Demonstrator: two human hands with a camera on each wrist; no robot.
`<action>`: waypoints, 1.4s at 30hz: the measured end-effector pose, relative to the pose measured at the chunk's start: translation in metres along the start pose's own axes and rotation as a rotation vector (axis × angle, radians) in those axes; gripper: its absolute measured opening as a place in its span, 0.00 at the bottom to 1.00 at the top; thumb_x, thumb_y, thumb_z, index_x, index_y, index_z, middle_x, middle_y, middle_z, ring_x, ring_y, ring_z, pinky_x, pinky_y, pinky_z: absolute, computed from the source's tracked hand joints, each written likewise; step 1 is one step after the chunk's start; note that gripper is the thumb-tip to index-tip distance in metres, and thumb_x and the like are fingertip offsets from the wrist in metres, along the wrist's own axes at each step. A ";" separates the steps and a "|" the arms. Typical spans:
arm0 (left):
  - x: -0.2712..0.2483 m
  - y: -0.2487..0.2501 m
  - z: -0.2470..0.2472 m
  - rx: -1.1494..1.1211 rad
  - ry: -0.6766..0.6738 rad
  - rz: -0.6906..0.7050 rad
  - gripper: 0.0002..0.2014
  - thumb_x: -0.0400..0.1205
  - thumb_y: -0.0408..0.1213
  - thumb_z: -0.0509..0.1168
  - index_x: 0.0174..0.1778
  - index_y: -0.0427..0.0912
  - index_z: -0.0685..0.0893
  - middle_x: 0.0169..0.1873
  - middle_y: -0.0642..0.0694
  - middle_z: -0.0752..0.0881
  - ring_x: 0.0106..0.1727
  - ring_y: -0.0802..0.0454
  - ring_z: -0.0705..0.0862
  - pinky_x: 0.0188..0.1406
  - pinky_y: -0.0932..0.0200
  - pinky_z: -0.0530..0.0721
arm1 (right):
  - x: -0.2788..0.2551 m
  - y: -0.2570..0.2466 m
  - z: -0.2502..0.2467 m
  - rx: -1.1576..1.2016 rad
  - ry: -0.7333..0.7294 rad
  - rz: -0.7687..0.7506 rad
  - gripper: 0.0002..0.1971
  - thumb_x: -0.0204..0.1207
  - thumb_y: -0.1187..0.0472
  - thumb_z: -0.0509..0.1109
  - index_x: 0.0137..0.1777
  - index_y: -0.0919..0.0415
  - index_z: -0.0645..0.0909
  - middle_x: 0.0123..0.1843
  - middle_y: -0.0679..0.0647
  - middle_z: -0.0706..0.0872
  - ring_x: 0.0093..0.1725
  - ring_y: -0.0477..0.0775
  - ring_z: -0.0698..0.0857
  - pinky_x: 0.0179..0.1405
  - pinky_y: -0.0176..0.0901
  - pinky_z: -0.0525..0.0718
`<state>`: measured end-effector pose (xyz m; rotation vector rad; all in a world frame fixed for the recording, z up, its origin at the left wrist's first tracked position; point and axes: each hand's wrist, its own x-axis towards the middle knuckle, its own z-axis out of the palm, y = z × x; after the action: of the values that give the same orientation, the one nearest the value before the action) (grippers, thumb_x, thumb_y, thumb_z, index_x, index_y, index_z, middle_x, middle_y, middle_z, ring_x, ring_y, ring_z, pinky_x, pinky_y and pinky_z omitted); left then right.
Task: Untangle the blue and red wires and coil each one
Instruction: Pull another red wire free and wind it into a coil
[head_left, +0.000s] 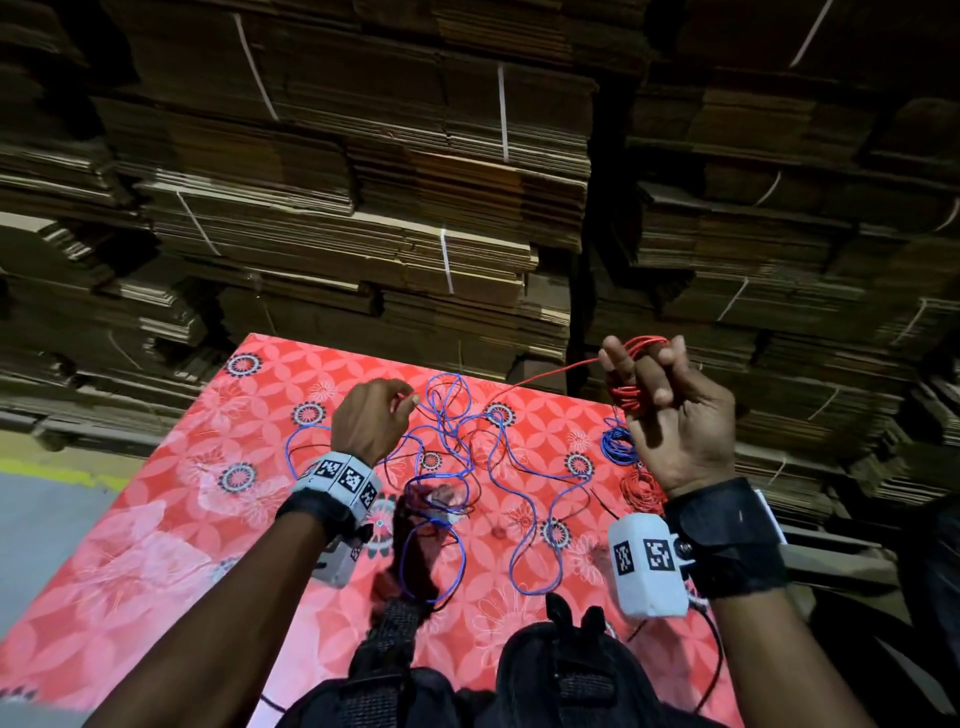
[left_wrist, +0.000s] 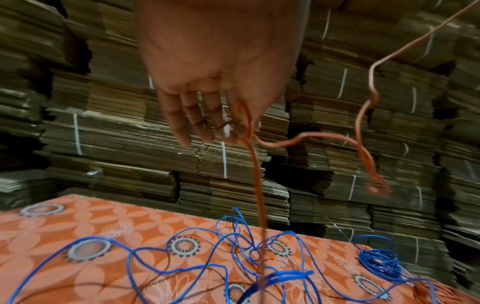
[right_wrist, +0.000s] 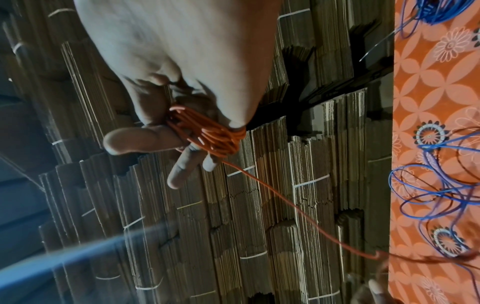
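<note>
Stacked flattened cardboard (head_left: 363, 218), bundled with white straps, walled off the far side of the tabletop (head_left: 171, 519), which carried a red floral cloth.

Right hand (head_left: 670, 415): raised past the far right corner, palm toward the camera, fingers curled through a small coil of red wire (head_left: 636, 374) wound around them. Gripping the coil; the right wrist view confirmed several turns held at the fingers (right_wrist: 179, 164).

Left hand (head_left: 371, 421): over the far middle of the tabletop, thumb and forefinger pinching the red wire's free run. In the left wrist view the strand passed through the fingertips (left_wrist: 231, 131) and dropped toward the cloth.

Key relation: the taut red span ran from the left hand's pinch up and rightward to the coil on the right hand, its long axis roughly along the far edge. Unwound slack lay on the left hand's side; the coil was on the right.

Blue wire (head_left: 467, 452): loose, looping across the middle of the tabletop, nearer the left hand, not held. Thin dark strands lay among its loops; whether the red tail still crossed it could not be told. A small blue bundle (head_left: 618, 447) and a red bundle (head_left: 641, 491) lay by the right edge, below the right hand.

Judgement: red coiling under way, blue still to do. Next wrap likely depends on the left hand feeding slack rightward.
</note>
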<state>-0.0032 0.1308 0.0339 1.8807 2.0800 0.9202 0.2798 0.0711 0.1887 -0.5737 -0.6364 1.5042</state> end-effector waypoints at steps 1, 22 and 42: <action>0.000 0.004 0.000 -0.007 -0.002 0.049 0.10 0.81 0.46 0.69 0.55 0.49 0.89 0.48 0.44 0.89 0.55 0.39 0.84 0.44 0.50 0.80 | 0.000 0.001 0.001 -0.010 -0.002 0.005 0.11 0.79 0.57 0.61 0.37 0.59 0.77 0.19 0.51 0.68 0.51 0.59 0.91 0.64 0.54 0.85; -0.046 0.075 0.028 -0.771 -0.329 0.106 0.09 0.76 0.29 0.75 0.32 0.46 0.87 0.28 0.50 0.85 0.30 0.64 0.78 0.37 0.66 0.78 | 0.003 -0.012 0.009 0.052 -0.100 -0.067 0.15 0.82 0.57 0.59 0.36 0.59 0.82 0.19 0.50 0.71 0.54 0.59 0.90 0.72 0.55 0.78; -0.045 0.085 -0.008 0.170 -0.073 0.422 0.22 0.55 0.31 0.77 0.44 0.54 0.93 0.74 0.45 0.76 0.83 0.30 0.52 0.77 0.28 0.35 | 0.016 -0.014 -0.010 0.269 0.049 -0.244 0.14 0.83 0.69 0.56 0.67 0.63 0.69 0.73 0.64 0.81 0.75 0.60 0.79 0.82 0.53 0.64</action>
<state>0.0711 0.0855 0.0758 2.4624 1.8008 0.7536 0.2961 0.0876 0.1914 -0.3126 -0.4396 1.3141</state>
